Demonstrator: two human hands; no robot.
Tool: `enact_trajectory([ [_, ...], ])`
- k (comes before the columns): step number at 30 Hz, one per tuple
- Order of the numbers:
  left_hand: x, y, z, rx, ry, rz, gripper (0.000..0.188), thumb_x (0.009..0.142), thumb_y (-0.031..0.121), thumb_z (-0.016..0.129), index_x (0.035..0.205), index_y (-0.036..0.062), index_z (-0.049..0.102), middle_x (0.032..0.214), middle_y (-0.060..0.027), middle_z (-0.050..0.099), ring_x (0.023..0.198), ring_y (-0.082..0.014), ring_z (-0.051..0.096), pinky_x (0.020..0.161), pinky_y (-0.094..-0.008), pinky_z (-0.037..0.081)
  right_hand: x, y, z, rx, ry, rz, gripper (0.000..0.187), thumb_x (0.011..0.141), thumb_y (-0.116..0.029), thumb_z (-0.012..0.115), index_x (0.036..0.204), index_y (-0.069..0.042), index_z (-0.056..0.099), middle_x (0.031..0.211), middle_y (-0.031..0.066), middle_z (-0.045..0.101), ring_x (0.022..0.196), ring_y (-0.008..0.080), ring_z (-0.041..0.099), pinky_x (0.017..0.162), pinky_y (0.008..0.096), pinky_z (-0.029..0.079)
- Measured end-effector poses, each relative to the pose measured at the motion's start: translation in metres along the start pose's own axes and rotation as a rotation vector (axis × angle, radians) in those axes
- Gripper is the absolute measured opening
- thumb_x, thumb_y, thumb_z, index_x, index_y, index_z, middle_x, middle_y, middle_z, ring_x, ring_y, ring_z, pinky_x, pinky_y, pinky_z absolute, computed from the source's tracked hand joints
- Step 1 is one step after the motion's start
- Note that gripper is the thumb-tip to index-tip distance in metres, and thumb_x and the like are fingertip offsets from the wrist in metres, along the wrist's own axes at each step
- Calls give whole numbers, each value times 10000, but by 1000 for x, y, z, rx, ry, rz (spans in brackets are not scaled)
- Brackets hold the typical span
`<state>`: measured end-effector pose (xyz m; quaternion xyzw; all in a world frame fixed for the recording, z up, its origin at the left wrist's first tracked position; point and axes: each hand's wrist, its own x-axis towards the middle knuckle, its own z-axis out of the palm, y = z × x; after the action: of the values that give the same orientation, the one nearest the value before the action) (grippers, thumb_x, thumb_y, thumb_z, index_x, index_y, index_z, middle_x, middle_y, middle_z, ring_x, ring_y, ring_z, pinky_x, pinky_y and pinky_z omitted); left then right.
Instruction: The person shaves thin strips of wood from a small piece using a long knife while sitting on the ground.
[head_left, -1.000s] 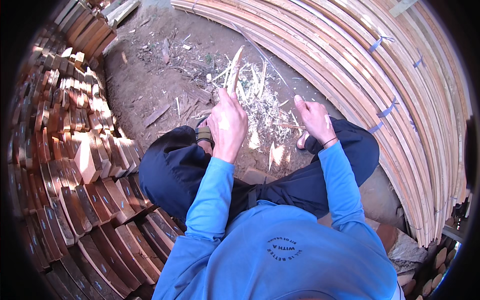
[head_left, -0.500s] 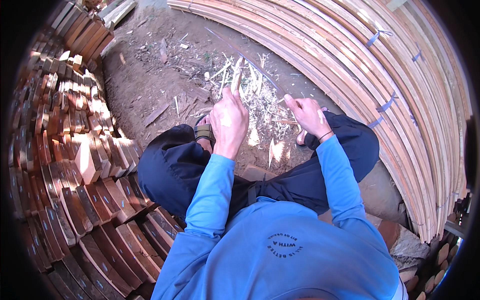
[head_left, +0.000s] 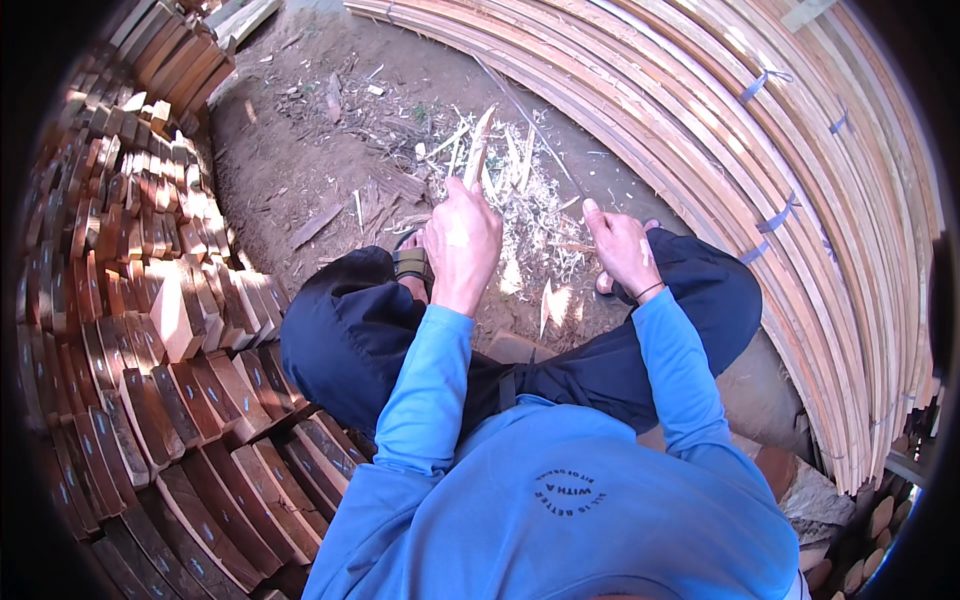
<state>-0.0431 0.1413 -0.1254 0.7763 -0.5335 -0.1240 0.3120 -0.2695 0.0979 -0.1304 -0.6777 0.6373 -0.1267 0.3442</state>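
My left hand (head_left: 464, 238) is closed round the lower end of a pale, split piece of wood (head_left: 481, 145) that points away from me. My right hand (head_left: 622, 246) grips the handle of a long machete (head_left: 537, 128), its thumb laid along the top. The thin dark blade slants up and to the left, passing to the right of the wood and apart from it in the picture. Beneath both hands lies a heap of pale wood shavings (head_left: 535, 220) on the ground, between my feet. Fingers hide most of the handle and the wood's lower end.
Stacked short wooden blocks (head_left: 190, 400) rise close on my left. Long bundled wooden strips (head_left: 700, 130), tied with blue bands, curve along the right. Bare dirt ground (head_left: 290, 150) with scattered chips stretches ahead. A rough stone (head_left: 815, 500) sits at lower right.
The machete blade has swung to the right, away from the wood, and its angle is steeper. My right hand has shifted slightly right and down. My left hand keeps its hold, nearly still.
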Motion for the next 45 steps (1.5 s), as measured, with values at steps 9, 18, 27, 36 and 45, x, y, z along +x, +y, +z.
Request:
enact_trajectory([
  [9,-3,-2,8,-24,-24,4,231,1033,183,513,977,-34,567,644,-277,622,630,-472,650,577,-555,474,1,-1,2,-54,-126,-107,727,1003,-591,515,729,68,655,644,280,593,632,434,605,668,523,451],
  [18,-3,5,2,-85,-23,8,230,1052,174,489,954,-24,554,652,-273,612,620,-476,624,569,-562,433,25,-10,2,-8,-66,-63,756,1029,-593,478,715,91,554,556,191,454,533,274,444,582,492,371],
  [27,-1,10,-2,-141,-77,-68,244,1051,190,488,964,-25,567,684,-296,604,661,-483,623,594,-552,425,19,-12,1,4,-61,-92,756,1027,-600,484,702,80,551,537,165,411,524,249,398,561,487,348],
  [36,0,7,-1,-137,-95,-70,285,1053,219,473,970,-34,575,774,-310,630,740,-504,622,670,-579,432,24,-6,6,-11,-66,-158,766,1030,-607,470,693,76,548,537,165,410,520,244,396,556,479,356],
  [45,2,-1,6,-90,-93,5,305,1045,224,483,969,-56,579,731,-292,646,718,-493,649,656,-573,483,22,-2,6,23,-87,-76,784,1011,-651,468,678,42,615,551,172,525,523,309,496,598,488,420],
])
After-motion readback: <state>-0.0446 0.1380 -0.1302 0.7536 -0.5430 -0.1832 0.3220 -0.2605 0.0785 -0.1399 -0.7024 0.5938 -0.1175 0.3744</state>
